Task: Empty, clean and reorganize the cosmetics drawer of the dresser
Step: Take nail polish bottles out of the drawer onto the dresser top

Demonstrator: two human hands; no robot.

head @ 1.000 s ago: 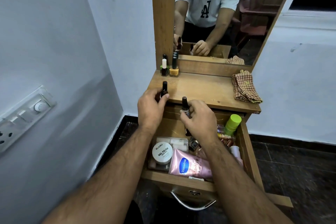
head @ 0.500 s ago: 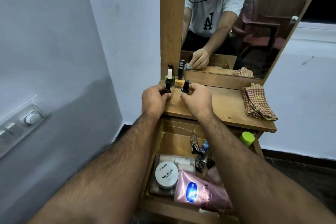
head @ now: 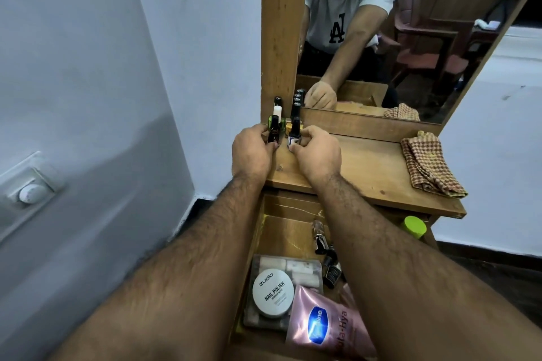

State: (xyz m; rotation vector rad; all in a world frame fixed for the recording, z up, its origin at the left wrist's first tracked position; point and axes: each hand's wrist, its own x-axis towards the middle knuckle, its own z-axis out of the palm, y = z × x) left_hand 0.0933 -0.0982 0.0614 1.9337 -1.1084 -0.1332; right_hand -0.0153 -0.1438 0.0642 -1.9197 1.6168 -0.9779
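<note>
My left hand point(head: 252, 151) pinches a dark nail polish bottle point(head: 273, 132) that stands on the wooden dresser top point(head: 363, 167) near its back left corner. My right hand point(head: 318, 152) pinches a second bottle with a black cap and a pale label point(head: 294, 136) right beside it. Behind them stand a green bottle with a white cap point(head: 277, 116) and an orange one point(head: 292, 121). The open drawer point(head: 281, 231) below holds a round white nail polish remover tub point(head: 272, 291), a pink lotion tube point(head: 325, 322), a clear box and small dark bottles point(head: 330, 268).
A checked cloth point(head: 428, 165) lies folded on the right of the dresser top. A mirror point(head: 410, 32) in a wooden frame rises behind. A lime green cap point(head: 415, 227) shows at the drawer's right side. A pale wall with a switch plate point(head: 29, 187) is on the left.
Both hands carried the two bottles from above the drawer to the back left of the dresser top and set them down next to the other bottles. The camera leaned forward.
</note>
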